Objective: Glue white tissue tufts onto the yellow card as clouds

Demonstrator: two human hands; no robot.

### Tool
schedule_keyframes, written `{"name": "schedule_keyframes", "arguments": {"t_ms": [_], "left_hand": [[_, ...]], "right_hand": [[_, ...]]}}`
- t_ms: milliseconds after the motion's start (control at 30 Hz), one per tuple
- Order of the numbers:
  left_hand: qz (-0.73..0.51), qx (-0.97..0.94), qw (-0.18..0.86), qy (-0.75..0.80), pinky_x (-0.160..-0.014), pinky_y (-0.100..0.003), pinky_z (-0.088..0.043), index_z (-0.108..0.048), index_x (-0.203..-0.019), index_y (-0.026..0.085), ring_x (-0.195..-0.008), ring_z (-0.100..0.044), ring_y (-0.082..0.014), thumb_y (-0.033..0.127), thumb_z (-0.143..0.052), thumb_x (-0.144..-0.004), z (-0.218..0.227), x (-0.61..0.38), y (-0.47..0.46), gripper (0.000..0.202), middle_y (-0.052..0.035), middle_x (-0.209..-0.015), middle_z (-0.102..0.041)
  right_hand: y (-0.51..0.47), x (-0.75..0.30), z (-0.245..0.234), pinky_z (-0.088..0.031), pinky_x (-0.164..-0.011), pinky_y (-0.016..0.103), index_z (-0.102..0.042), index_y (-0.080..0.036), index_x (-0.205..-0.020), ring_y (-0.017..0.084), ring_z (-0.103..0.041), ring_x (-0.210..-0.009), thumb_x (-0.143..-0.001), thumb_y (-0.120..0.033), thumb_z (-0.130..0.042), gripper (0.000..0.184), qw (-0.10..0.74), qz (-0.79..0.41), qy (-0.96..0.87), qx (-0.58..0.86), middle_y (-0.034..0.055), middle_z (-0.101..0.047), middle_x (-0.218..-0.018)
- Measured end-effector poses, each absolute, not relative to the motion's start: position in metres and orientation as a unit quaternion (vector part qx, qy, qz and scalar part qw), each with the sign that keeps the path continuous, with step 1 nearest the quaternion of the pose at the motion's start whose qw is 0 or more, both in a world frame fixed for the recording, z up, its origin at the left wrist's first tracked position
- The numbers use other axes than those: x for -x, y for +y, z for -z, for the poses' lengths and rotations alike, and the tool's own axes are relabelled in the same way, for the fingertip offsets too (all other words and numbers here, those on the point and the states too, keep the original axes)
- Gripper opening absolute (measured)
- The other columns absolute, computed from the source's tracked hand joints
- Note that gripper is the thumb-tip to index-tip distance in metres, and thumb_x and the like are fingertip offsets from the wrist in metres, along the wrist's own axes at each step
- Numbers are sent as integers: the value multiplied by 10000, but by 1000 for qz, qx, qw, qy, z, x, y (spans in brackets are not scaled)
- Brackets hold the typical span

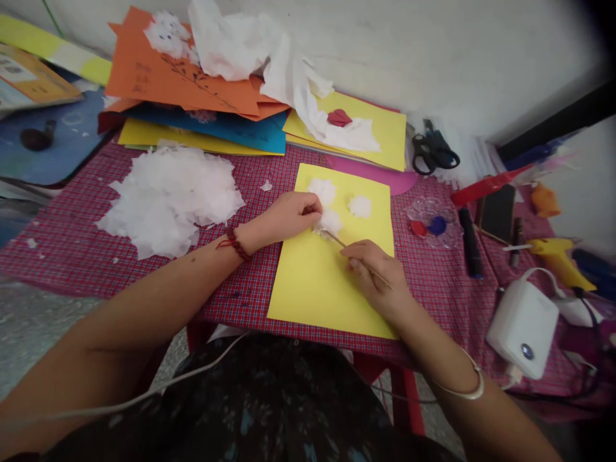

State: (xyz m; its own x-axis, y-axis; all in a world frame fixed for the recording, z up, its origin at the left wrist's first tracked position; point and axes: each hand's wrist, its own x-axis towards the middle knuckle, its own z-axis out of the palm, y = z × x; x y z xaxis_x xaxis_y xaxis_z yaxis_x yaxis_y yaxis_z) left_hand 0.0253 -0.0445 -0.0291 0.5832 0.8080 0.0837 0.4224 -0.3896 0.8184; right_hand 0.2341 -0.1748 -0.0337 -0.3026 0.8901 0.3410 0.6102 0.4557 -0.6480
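Observation:
A yellow sheet of paper (317, 282) lies before me with several fluffy white tissue-paper tufts (360, 206) on its upper part. My left hand (299, 215) is closed, fingertips pinched at the edge of the lower tuft (329, 221); whatever they hold is hidden. In my right hand (380, 276) is a thin stick (337, 240), held like a pen. Its far tip meets the lower edge of that same tuft, close to my left fingertips. To the left of the sheet sits a big heap of white tissue pieces (173, 196).
Behind the sheet are stacked coloured papers (250, 131) and crumpled white tissue (235, 42). Black scissors (433, 151), a clear dish with red and blue bits (436, 221), a yellow glue gun (561, 260) and a white device (524, 324) with cables occupy the right side.

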Motion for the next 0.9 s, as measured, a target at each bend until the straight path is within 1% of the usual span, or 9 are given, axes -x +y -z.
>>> {"name": "schedule_keyframes", "arguments": {"t_ms": [233, 333, 400, 500, 667, 733, 800, 833, 900], "left_hand": [[-246, -787, 430, 367, -632, -240, -455, -654, -776, 137, -677, -589, -117, 157, -624, -735, 29, -25, -44, 54, -26, -744, -685], [-241, -783, 439, 368, -629, -232, -460, -648, -776, 133, -669, -592, -111, 137, -636, -720, 28, -25, -43, 57, -20, -734, -682], [-239, -782, 444, 367, -628, -230, -460, -650, -785, 126, -668, -593, -111, 127, -642, -718, 28, -25, -44, 68, -22, -734, -681], [-244, -776, 448, 370, -621, -232, -453, -655, -791, 120, -667, -590, -113, 114, -641, -727, 31, -27, -46, 67, -28, -736, -678], [-264, -725, 513, 375, -616, -234, -435, -636, -779, 122, -634, -557, -92, 95, -626, -770, 15, -21, -41, 30, -13, -705, -643], [-314, -683, 536, 384, -617, -236, -434, -614, -802, 130, -609, -541, -78, 96, -593, -812, -4, -7, -37, 41, -2, -702, -622], [-364, -660, 525, 395, -642, -245, -443, -592, -819, 133, -623, -545, -74, 86, -555, -841, -25, 14, -36, 63, -5, -729, -622], [-368, -670, 504, 402, -659, -252, -446, -589, -823, 128, -636, -546, -76, 81, -547, -847, -34, 25, -39, 68, -10, -739, -624], [-314, -731, 435, 422, -684, -272, -445, -607, -816, 118, -654, -543, -89, 93, -568, -839, -45, 46, -50, 51, -18, -732, -627]], "right_hand": [[-175, -228, 27, -518, -671, 306, -642, -260, -1050, 191, -672, -863, -930, -158, -479, 227, 251, -115, -830, 485, 78, -685, -1025], [-175, -228, 26, -523, -673, 303, -647, -234, -1039, 187, -668, -838, -931, -159, -487, 207, 243, -86, -844, 471, 84, -688, -1003], [-177, -228, 25, -522, -674, 299, -643, -223, -1046, 175, -660, -816, -937, -161, -489, 198, 273, -88, -840, 460, 83, -684, -986], [-179, -230, 26, -504, -648, 285, -645, -216, -1036, 150, -638, -752, -949, -178, -486, 185, 363, -140, -801, 456, 65, -675, -924], [-174, -233, 33, -480, -554, 259, -631, -211, -878, 124, -598, -587, -979, -333, -473, 223, 536, -388, -567, 491, 16, -664, -727], [-168, -235, 36, -464, -521, 242, -629, -203, -837, 119, -590, -542, -961, -370, -505, 243, 556, -464, -483, 492, 9, -665, -667], [-164, -236, 38, -447, -500, 230, -639, -194, -808, 112, -579, -512, -936, -377, -540, 245, 560, -499, -443, 491, 8, -663, -632], [-162, -236, 39, -443, -495, 228, -643, -191, -799, 111, -577, -506, -927, -378, -552, 245, 561, -505, -435, 490, 10, -662, -626], [-160, -236, 39, -442, -491, 227, -648, -190, -793, 112, -577, -502, -917, -387, -568, 246, 563, -509, -429, 490, 13, -660, -619]]}}
